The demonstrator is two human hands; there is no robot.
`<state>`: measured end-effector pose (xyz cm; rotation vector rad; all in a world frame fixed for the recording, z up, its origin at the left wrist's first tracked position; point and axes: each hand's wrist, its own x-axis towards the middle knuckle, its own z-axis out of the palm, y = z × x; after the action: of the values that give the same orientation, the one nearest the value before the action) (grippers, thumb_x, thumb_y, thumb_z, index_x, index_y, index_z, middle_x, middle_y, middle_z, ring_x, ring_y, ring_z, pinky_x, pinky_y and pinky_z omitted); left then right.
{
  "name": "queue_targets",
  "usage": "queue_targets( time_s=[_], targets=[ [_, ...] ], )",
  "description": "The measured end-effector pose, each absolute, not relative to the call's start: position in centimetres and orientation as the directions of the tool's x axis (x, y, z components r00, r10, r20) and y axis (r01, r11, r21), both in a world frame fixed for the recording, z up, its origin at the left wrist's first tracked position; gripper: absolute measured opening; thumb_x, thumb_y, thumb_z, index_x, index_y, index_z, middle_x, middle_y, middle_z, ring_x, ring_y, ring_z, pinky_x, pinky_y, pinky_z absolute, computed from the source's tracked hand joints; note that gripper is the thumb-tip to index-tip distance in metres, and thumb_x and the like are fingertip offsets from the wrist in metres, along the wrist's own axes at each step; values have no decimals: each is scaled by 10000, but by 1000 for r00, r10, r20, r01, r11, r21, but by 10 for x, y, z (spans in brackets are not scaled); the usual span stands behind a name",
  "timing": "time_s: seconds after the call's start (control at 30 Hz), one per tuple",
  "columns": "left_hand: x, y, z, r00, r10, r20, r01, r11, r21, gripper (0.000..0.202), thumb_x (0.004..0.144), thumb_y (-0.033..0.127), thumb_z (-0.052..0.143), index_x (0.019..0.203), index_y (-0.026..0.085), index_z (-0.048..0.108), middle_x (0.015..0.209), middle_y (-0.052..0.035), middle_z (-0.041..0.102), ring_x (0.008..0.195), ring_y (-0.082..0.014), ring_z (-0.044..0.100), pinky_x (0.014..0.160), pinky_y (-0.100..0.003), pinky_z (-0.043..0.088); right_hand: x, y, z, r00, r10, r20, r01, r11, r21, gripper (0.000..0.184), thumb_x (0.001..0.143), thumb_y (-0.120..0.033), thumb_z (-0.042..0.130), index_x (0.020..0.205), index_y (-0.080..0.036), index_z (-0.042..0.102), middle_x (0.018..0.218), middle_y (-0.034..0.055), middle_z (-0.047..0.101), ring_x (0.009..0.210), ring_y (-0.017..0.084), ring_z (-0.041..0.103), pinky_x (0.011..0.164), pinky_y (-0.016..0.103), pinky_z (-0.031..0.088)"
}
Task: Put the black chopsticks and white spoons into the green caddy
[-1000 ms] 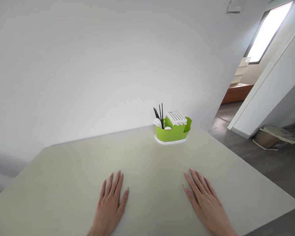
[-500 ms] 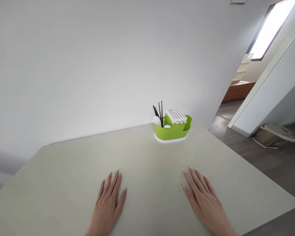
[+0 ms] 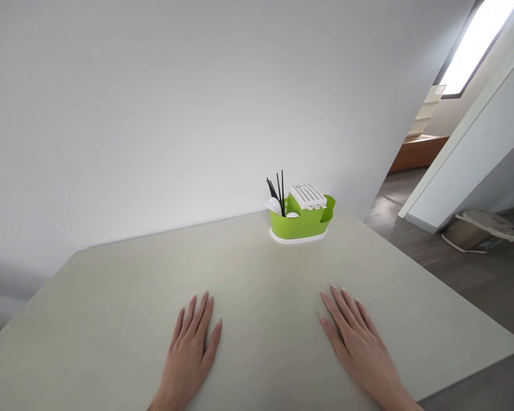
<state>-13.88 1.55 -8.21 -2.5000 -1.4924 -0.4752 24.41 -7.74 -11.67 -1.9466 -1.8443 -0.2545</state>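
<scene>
My left hand (image 3: 189, 348) lies palm down on the pale table (image 3: 124, 302), fingers stretched out and holding nothing. To the right, my right hand (image 3: 362, 345) rests flat in the same way, its thumb apart from the fingers. Beyond both hands, nearer the right one, stands a green utensil holder (image 3: 297, 226) on a white base. Black chopsticks (image 3: 282, 191) and white spoons (image 3: 274, 204) stick up from its left compartment. A slotted white rack (image 3: 309, 196) covers its middle, and an open compartment is at its right end. Neither hand touches it.
A white wall (image 3: 163, 125) runs along the table's back edge. Past the table's right edge lie a grey floor (image 3: 437, 268) and a lidded bin (image 3: 475, 231). A bright window (image 3: 475, 45) is at the upper right.
The whole view has shifted slightly, so the table things appear a little higher. Both hands stay flat in place on the table, and the utensil holder stands where it was.
</scene>
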Motion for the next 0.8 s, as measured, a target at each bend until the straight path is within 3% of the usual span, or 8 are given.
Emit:
queue_targets(
  time_s=[0.8],
  targets=[
    [-137,13,-81,447,821,355,869,-493,47,734,1076,422,463,1709,293,114,1705,-37,353,1595,-306,281,1279,-573,335,250,-79,-114,72,908,413,985,0,-171,672,1087,-541,369,1709,-356,196,1732,7,306,1575,304,337,1267,569,321]
  ],
)
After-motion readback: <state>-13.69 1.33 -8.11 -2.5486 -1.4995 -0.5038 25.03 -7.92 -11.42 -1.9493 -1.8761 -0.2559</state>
